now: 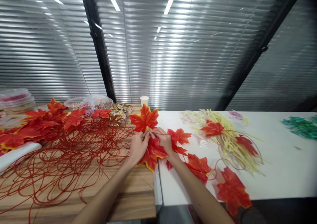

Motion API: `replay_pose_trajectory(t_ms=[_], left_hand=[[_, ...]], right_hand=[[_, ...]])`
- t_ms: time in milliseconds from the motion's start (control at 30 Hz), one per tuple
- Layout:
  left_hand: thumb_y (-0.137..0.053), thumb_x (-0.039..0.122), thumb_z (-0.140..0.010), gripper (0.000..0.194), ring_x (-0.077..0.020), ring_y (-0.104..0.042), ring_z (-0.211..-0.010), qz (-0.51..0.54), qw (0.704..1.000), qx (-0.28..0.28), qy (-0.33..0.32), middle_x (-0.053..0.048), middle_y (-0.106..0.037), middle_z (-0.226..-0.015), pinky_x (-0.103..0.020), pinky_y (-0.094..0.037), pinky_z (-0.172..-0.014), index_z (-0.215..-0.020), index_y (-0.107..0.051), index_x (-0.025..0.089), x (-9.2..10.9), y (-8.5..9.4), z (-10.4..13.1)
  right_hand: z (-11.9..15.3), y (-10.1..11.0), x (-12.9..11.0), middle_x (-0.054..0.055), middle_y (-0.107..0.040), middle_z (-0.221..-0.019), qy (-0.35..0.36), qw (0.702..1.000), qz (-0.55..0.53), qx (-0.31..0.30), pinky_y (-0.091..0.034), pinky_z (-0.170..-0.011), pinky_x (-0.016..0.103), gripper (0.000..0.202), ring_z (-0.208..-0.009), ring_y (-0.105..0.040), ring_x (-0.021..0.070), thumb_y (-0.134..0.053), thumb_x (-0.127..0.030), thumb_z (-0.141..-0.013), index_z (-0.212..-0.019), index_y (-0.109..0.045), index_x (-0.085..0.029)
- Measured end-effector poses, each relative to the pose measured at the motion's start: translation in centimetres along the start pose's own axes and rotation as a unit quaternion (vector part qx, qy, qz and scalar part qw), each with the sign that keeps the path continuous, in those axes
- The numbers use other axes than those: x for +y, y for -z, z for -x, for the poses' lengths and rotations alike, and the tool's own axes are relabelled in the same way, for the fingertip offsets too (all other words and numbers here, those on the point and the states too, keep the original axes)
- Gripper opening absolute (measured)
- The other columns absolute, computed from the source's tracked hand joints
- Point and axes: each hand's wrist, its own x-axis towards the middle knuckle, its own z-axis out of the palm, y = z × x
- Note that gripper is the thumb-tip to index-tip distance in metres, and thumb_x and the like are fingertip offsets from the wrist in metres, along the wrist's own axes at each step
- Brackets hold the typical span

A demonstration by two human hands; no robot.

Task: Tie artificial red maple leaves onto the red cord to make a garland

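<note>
My left hand (139,145) and my right hand (163,140) meet over the seam between two tables, fingers pinched close together. Above the fingertips stands a red artificial maple leaf (145,119) with yellow edges, its base at my left fingers. A second maple leaf (154,154) hangs just below the hands. A thin red cord shows at my right fingertips; the exact spot where cord and leaf meet is hidden. More leaves lie to the right, among them one maple leaf (198,167) by my right forearm and another (234,191) at the white table's front edge, linked by cord.
A large tangle of red cord (71,154) spreads over the wooden table (133,197), with a leaf pile (37,128) behind. Gold packets (120,114) and a paper cup (144,100) stand farther back. Yellow strips (230,148) and a green heap (300,126) lie on the white table (279,171).
</note>
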Motion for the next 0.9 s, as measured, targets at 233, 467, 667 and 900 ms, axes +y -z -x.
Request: replay_pose_trajectory(t_ms=[233,467,667,900], left_hand=[[-0.049,0.029,-0.075,0.016,-0.0184,-0.063,-0.079,0.082,0.997,-0.013,0.001,-0.011,-0.067,-0.085,-0.028,-0.049,-0.069,-0.065,-0.048,0.015,0.7,-0.1,0.2],[-0.048,0.03,-0.076,0.016,-0.0169,-0.062,-0.077,0.058,0.997,-0.04,-0.035,-0.008,-0.066,-0.084,-0.027,-0.047,-0.069,-0.071,-0.052,0.015,0.3,-0.3,0.4],[-0.039,0.023,-0.081,0.019,-0.0153,-0.058,-0.07,-0.005,0.995,-0.044,-0.093,-0.003,-0.063,-0.074,-0.026,-0.044,-0.066,-0.072,-0.055,0.016,0.4,0.0,0.3],[-0.033,0.008,-0.078,0.025,-0.0153,-0.056,-0.073,-0.031,0.989,-0.047,-0.135,-0.004,-0.063,-0.078,-0.027,-0.042,-0.071,-0.073,-0.057,0.017,0.6,-0.2,0.4]], right_hand=[[-0.4,0.2,-0.8,0.003,-0.063,-0.082,-0.016,1.0,-0.026,0.009,-0.05,-0.064,0.025,0.02,-0.072,-0.059,0.0139,-0.047,-0.015,-0.081,-0.082,-0.066,-0.02],[0.0,-0.3,0.3,0.004,-0.063,-0.084,-0.015,0.999,-0.028,0.014,-0.049,-0.063,0.024,0.022,-0.073,-0.059,0.0148,-0.046,-0.013,-0.08,-0.086,-0.066,-0.019],[-0.4,-0.6,-0.5,0.003,-0.057,-0.072,-0.059,0.997,-0.041,0.011,-0.043,-0.055,0.023,0.021,-0.062,-0.053,0.0129,-0.044,-0.017,-0.08,-0.079,-0.065,-0.017],[-0.4,-0.5,-0.5,0.005,-0.062,-0.08,-0.102,0.992,-0.071,0.022,-0.045,-0.064,0.028,0.019,-0.07,-0.056,0.0162,-0.045,-0.014,-0.075,-0.072,-0.064,-0.017]])
